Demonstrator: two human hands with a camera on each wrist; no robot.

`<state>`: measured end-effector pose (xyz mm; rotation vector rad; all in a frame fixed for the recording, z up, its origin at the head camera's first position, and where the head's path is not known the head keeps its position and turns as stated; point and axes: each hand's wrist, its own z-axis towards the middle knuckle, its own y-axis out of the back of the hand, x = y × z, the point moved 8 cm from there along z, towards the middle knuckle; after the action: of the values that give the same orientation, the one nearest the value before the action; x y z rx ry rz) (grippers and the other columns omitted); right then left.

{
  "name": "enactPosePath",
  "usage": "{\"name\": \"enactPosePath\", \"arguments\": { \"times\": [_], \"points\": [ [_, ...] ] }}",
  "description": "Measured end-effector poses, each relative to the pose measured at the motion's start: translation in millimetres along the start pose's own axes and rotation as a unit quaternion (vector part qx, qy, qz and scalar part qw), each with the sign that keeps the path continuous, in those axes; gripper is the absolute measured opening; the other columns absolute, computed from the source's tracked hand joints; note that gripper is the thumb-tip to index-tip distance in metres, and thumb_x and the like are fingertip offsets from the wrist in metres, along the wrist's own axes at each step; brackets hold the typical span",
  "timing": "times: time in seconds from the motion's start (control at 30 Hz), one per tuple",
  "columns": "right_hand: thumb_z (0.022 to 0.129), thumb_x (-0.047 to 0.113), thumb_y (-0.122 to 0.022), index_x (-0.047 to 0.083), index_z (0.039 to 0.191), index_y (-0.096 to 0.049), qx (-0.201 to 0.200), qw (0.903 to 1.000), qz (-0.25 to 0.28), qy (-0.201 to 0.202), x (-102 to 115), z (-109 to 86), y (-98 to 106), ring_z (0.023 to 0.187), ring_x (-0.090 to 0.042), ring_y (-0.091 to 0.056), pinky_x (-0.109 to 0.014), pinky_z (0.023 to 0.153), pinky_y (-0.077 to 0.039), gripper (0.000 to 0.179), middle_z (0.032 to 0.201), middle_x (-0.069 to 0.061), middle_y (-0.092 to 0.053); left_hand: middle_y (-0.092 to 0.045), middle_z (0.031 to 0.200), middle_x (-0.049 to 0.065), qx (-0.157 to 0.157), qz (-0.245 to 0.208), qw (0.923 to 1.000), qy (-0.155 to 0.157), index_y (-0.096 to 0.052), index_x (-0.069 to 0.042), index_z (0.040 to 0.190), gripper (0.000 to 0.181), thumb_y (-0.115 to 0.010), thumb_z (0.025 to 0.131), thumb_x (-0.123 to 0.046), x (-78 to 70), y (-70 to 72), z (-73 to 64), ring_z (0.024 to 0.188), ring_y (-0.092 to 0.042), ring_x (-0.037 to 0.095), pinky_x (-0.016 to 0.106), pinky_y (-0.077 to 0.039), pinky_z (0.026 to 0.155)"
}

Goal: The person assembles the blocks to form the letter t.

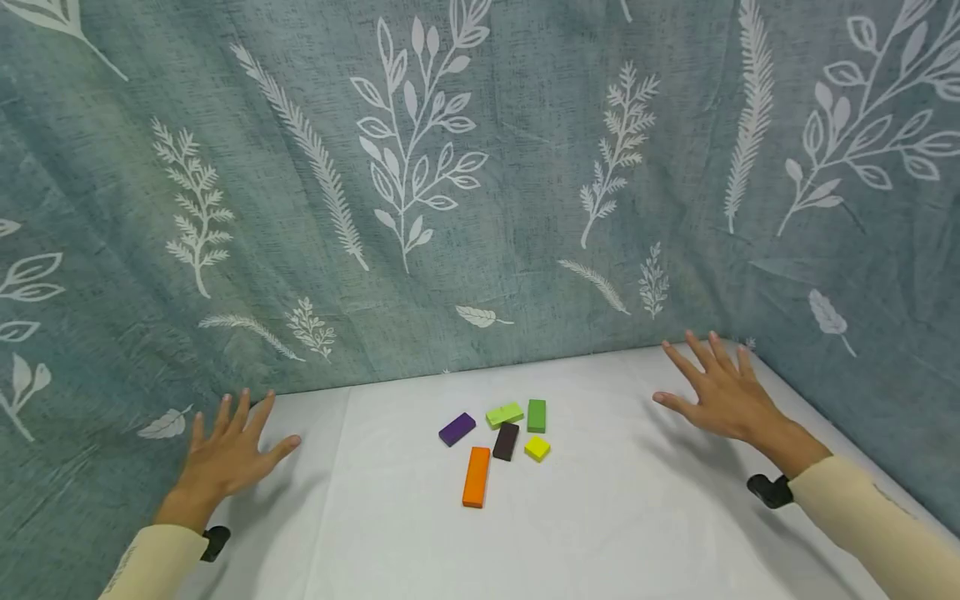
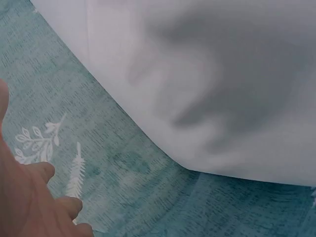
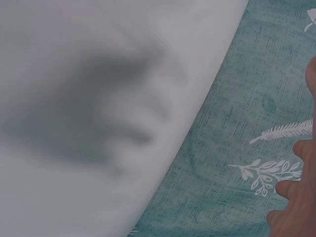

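Observation:
My left hand (image 1: 227, 458) is held over the left side of the white table, fingers spread and holding nothing. On the far right, my right hand (image 1: 723, 398) hovers with its fingers spread too, its shadow on the cloth below. Between them lies a loose group of small blocks: a purple block (image 1: 457, 429), a lime green block (image 1: 505, 415), a green block (image 1: 537, 416), a dark brown block (image 1: 506, 442), a yellow block (image 1: 537, 449) and a longer orange block (image 1: 476, 477). The brown block's far end is right at the lime one. Both wrist views show spread fingers and shadows.
A white cloth covers the table (image 1: 390, 542). Behind it and along both sides hangs a blue-green curtain (image 1: 517, 208) with white leaf prints. Dark wrist devices sit at both sleeve cuffs, one at the right cuff (image 1: 840, 492).

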<state>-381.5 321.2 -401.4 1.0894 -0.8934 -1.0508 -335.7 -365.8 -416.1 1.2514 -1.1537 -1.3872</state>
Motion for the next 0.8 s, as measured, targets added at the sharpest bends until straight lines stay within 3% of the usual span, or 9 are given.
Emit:
{"name": "enactPosePath", "arguments": {
  "times": [0.27,0.53,0.63,0.8],
  "points": [
    [0.093,0.068,-0.052,0.021,0.161,-0.02,-0.028,0.9993,0.002,0.026,16,-3.8,5,0.149,-0.054,-0.005,-0.078,0.109,-0.006,0.089,0.165,-0.025,-0.014,0.008,0.165,0.024,-0.011,0.007,0.9997,-0.023,-0.005,-0.02,0.162,0.097,-0.039,0.091,-0.077,-18.7,-0.7,0.5,0.148,0.012,0.053,0.075,0.013,0.109],
    [0.092,0.068,-0.052,0.024,0.161,-0.02,-0.016,0.9988,0.023,0.039,32,-9.0,-1,0.152,-0.049,-0.006,-0.076,0.112,-0.007,0.087,0.166,-0.021,-0.015,-0.001,0.165,0.027,-0.029,0.007,0.9983,-0.051,-0.015,-0.019,0.161,0.096,-0.045,0.091,-0.076,-42.7,0.6,1.6,0.15,0.006,0.053,0.075,0.008,0.11],
    [0.092,0.069,-0.053,0.025,0.161,-0.021,-0.015,0.9984,0.028,0.048,38,-10.0,-3,0.152,-0.049,-0.008,-0.075,0.112,-0.009,0.088,0.165,-0.021,-0.018,-0.009,0.164,0.028,-0.039,0.006,0.9972,-0.064,-0.019,-0.019,0.161,0.094,-0.047,0.091,-0.074,-51.6,1.4,1.7,0.149,-0.003,0.055,0.076,0.003,0.111],
    [0.09,0.069,-0.056,0.026,0.16,-0.023,-0.015,0.9974,0.035,0.061,49,-12.9,-8,0.151,-0.049,-0.013,-0.073,0.113,-0.011,0.089,0.164,-0.021,-0.022,-0.035,0.156,0.028,-0.063,0.019,0.9946,-0.081,-0.025,-0.018,0.159,0.092,-0.049,0.09,-0.074,-66.3,-4.1,-1.0,0.143,-0.028,0.053,0.075,-0.011,0.112]
  ]
}}
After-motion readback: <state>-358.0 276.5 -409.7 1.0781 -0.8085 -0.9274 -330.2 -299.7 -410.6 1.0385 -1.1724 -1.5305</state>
